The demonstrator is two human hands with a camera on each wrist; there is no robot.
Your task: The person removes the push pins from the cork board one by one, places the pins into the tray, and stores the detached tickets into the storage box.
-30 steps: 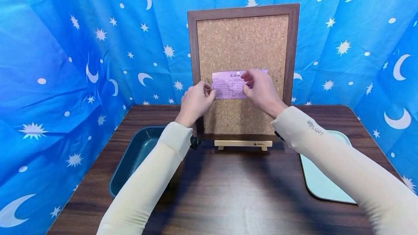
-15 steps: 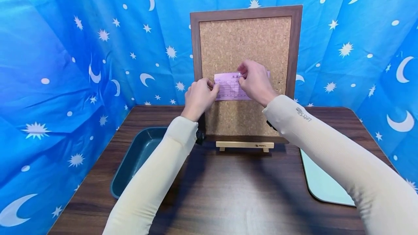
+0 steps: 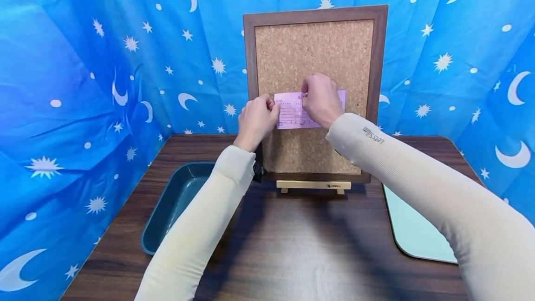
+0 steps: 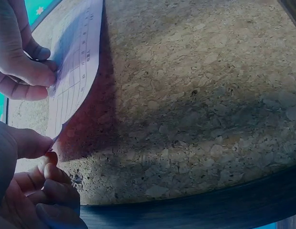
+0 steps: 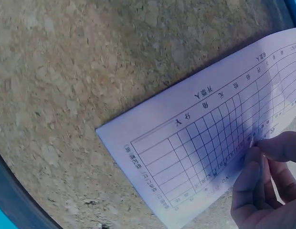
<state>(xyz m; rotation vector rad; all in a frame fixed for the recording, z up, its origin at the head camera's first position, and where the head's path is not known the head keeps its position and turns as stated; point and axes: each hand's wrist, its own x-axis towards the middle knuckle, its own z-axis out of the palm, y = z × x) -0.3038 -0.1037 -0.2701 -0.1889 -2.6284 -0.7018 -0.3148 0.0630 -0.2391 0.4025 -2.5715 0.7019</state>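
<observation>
A pink printed receipt slip point(image 3: 288, 111) lies against the cork board point(image 3: 313, 55), its lower left part bowed off the cork in the left wrist view. My left hand point(image 3: 256, 119) pinches the slip's left edge between thumb and forefinger. Over the slip's top middle, my right hand point(image 3: 322, 100) has its thumb and fingertips together on a white push pin point(image 5: 253, 142), which the fingers mostly hide. In the right wrist view, the slip's free corner and ruled grid point(image 5: 200, 148) show beside those fingers.
The brown-framed board stands upright on a small wooden easel point(image 3: 313, 185) on the dark wood table point(image 3: 292, 240). A deep teal tray point(image 3: 179, 194) sits to the left, partly behind the left sleeve. A pale green tray point(image 3: 414, 231) lies right, under the right forearm.
My right hand has moved left and slightly up to the push pin, and its fingers have closed over it. My left hand stays at the slip's left edge.
</observation>
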